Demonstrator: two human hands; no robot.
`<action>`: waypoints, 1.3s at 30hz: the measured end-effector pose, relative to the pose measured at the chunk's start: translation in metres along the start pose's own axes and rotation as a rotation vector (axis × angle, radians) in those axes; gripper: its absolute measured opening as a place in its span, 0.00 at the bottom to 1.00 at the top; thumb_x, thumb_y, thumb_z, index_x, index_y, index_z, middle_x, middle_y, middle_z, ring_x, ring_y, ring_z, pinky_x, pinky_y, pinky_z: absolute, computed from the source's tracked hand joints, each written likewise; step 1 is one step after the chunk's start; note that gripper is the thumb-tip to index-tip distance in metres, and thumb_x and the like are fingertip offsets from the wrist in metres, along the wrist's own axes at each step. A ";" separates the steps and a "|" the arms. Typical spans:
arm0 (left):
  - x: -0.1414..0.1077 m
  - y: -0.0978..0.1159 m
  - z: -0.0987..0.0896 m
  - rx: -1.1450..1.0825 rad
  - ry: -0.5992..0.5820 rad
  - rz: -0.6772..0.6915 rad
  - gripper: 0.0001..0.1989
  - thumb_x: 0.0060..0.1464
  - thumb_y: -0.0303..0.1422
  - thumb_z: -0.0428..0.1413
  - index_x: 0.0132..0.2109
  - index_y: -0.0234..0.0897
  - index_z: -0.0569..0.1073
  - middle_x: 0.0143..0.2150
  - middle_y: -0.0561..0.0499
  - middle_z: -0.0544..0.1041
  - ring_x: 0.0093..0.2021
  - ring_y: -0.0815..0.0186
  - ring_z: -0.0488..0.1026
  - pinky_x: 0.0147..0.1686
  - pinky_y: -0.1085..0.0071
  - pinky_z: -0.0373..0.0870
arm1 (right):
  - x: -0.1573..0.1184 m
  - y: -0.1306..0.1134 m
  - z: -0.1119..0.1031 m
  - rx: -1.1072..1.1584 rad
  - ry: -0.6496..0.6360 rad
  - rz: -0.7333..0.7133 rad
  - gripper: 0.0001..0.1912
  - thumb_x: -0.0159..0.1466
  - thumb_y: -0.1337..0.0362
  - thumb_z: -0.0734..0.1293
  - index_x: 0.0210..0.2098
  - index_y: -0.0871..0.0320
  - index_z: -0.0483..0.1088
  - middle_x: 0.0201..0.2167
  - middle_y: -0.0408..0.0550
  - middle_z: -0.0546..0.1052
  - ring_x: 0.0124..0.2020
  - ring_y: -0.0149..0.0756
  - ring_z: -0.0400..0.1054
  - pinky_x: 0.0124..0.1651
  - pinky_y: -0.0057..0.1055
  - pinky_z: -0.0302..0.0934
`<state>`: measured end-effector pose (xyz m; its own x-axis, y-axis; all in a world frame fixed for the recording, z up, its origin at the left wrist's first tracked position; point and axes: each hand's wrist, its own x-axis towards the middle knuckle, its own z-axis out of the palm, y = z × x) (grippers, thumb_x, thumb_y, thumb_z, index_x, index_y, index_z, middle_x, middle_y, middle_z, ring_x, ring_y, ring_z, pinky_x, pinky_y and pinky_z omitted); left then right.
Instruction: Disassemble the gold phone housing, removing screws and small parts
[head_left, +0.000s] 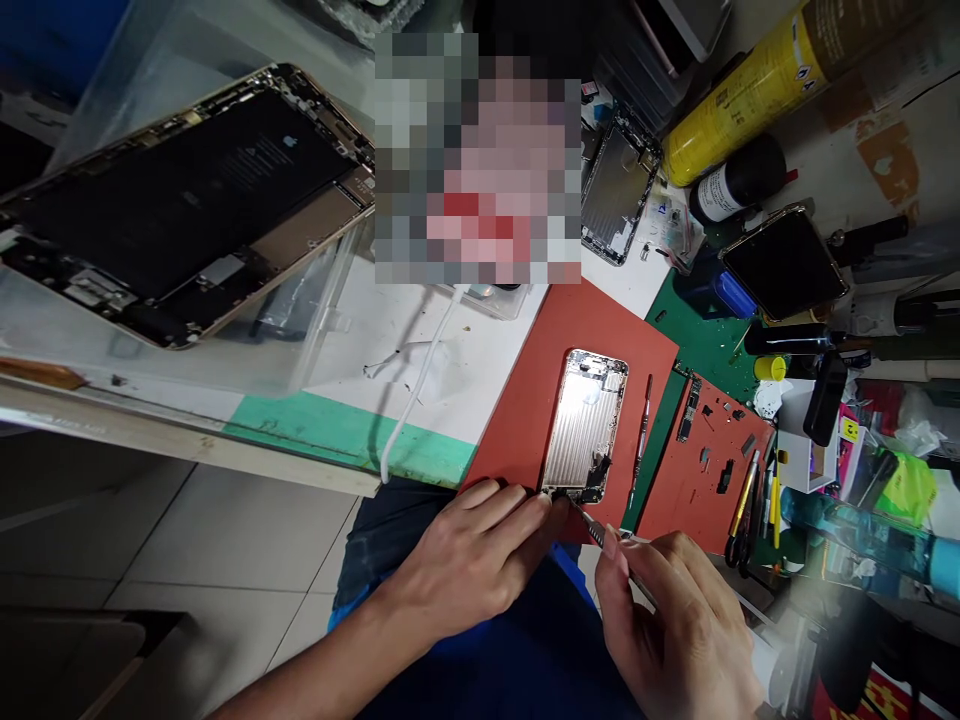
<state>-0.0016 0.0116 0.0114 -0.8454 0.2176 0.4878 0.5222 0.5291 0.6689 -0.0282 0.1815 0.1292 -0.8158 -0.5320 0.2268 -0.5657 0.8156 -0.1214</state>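
Left hand (469,560) pinched the near end of the phone housing (583,425), fingers curled shut on its bottom edge. Right hand (675,620) gripped tweezers (592,527), fingers closed around them, tip touching housing's bottom corner. Housing lay on red mat (525,400). At 3 o'clock of it: a screwdriver (643,435), then a smaller red mat (712,470) with loose parts. Yellow can (750,95) at 1 o'clock, well apart.
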 end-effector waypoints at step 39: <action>-0.005 -0.006 -0.004 0.097 -0.114 0.090 0.17 0.68 0.18 0.56 0.60 0.31 0.79 0.46 0.48 0.84 0.41 0.60 0.74 0.44 0.61 0.67 | -0.052 0.014 0.021 0.254 0.209 0.314 0.20 0.67 0.77 0.74 0.55 0.55 0.74 0.38 0.45 0.84 0.32 0.35 0.80 0.36 0.33 0.80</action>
<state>0.0000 0.0046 0.0071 -0.8061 0.3559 0.4729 0.5874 0.5785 0.5659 0.0040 0.2159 0.0953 -0.9255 -0.1890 0.3283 -0.3275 0.8348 -0.4426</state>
